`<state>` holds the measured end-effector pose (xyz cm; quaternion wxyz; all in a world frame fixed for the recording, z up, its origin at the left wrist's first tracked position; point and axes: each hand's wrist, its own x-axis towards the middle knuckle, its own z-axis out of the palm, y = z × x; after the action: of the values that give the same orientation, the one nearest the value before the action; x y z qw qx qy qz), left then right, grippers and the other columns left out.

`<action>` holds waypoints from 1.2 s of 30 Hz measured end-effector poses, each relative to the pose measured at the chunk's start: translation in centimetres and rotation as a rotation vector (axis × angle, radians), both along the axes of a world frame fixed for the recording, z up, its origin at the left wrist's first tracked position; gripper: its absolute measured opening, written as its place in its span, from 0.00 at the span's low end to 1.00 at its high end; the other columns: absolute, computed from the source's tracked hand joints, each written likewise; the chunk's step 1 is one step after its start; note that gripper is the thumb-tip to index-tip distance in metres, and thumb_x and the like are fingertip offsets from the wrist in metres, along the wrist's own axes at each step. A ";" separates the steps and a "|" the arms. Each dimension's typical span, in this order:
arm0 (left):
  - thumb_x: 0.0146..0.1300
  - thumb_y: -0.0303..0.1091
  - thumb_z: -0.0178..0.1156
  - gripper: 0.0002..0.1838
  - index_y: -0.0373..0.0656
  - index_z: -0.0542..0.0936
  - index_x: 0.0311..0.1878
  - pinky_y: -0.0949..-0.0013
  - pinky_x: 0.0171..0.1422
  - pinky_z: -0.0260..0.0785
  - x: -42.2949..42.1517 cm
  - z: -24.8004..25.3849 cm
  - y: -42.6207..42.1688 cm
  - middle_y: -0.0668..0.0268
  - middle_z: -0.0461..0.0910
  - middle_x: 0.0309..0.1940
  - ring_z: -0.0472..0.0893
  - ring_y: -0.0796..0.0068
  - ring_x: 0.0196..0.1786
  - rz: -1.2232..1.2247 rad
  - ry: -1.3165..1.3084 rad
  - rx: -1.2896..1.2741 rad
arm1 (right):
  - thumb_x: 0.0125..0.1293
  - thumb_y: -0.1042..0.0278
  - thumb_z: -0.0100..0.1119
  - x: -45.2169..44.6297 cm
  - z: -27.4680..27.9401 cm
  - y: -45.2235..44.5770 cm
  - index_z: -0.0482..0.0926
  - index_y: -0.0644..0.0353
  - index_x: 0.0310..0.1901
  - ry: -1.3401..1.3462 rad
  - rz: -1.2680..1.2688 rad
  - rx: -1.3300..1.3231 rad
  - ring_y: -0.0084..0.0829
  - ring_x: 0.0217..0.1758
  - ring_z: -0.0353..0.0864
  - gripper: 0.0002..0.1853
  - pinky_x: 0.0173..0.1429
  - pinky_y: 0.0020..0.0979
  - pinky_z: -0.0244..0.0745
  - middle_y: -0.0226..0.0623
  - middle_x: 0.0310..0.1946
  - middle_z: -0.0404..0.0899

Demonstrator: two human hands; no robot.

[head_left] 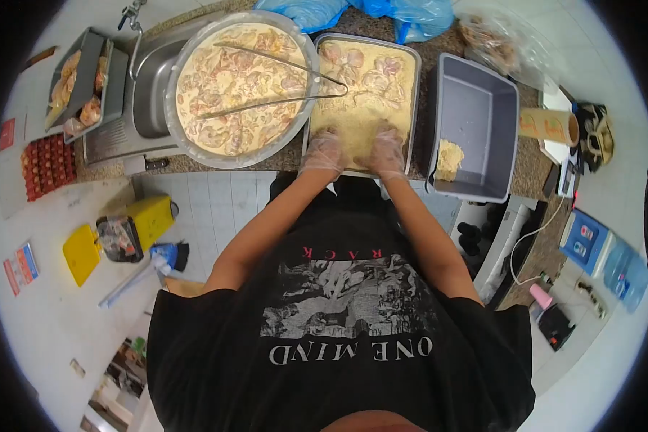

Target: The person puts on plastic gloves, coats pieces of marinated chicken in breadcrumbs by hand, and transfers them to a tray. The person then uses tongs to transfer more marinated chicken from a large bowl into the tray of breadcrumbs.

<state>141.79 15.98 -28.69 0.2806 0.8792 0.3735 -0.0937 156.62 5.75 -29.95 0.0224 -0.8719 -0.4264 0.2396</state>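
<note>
My left hand and my right hand, both in clear plastic gloves, are down in the near part of a metal tray of pale yellow breading. The fingers are partly sunk in the breading and blurred, so their closure is unclear. Beyond them, coated chicken pieces lie in the tray's far half. To the left stands a large round tub of chicken in creamy batter. Metal tongs rest across it, their bent end over the tray.
Right of the tray is a grey bin with a clump of breading. A sink, a knife, egg trays and grey containers are on the left. Blue plastic bags sit behind; a paper roll lies right.
</note>
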 end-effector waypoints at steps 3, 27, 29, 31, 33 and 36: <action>0.65 0.30 0.65 0.18 0.32 0.82 0.55 0.44 0.64 0.79 1.8 -1.8 -0.7 0.37 0.85 0.51 0.86 0.37 0.59 0.060 -0.079 -0.121 | 0.57 0.57 0.83 -1.0 -1.9 0.7 0.68 0.62 0.75 0.119 -0.077 0.108 0.70 0.64 0.81 0.47 0.69 0.55 0.80 0.64 0.62 0.77; 0.64 0.34 0.69 0.29 0.33 0.77 0.66 0.46 0.69 0.76 4.6 -0.4 0.8 0.37 0.85 0.57 0.84 0.37 0.64 0.455 -0.154 -0.465 | 0.64 0.70 0.71 3.3 1.5 2.9 0.75 0.71 0.67 0.609 -0.174 0.217 0.68 0.68 0.81 0.30 0.71 0.52 0.78 0.68 0.63 0.81; 0.65 0.34 0.69 0.30 0.33 0.75 0.68 0.46 0.69 0.76 2.8 0.2 1.2 0.37 0.85 0.57 0.84 0.37 0.63 0.510 -0.292 -0.353 | 0.65 0.69 0.69 3.8 4.8 2.7 0.77 0.70 0.65 0.679 -0.161 0.473 0.66 0.67 0.83 0.28 0.71 0.51 0.78 0.65 0.60 0.84; 0.65 0.34 0.68 0.31 0.33 0.74 0.70 0.45 0.69 0.76 0.8 -0.6 1.2 0.36 0.84 0.58 0.84 0.36 0.64 0.554 -0.379 -0.287 | 0.67 0.67 0.69 4.6 1.9 0.3 0.77 0.68 0.67 0.600 -0.145 0.450 0.62 0.68 0.82 0.28 0.70 0.52 0.79 0.64 0.61 0.83; 0.66 0.35 0.66 0.32 0.33 0.72 0.72 0.45 0.71 0.75 -1.4 -4.4 -0.1 0.36 0.84 0.59 0.83 0.35 0.64 0.590 -0.411 -0.275 | 0.68 0.67 0.69 4.9 -0.7 -1.5 0.76 0.67 0.69 0.440 -0.070 0.319 0.60 0.68 0.82 0.29 0.69 0.53 0.79 0.61 0.61 0.82; 0.66 0.34 0.65 0.34 0.32 0.71 0.73 0.44 0.73 0.74 -2.5 -5.8 -1.1 0.34 0.82 0.62 0.82 0.34 0.66 0.189 -0.259 -0.059 | 0.68 0.68 0.69 4.3 -1.9 -2.4 0.74 0.66 0.71 0.194 0.120 0.094 0.62 0.66 0.82 0.31 0.68 0.55 0.79 0.58 0.60 0.82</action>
<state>139.25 14.92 -34.48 0.3599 0.8361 0.4124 0.0364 160.89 3.31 -31.85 0.0902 -0.8155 -0.4844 0.3036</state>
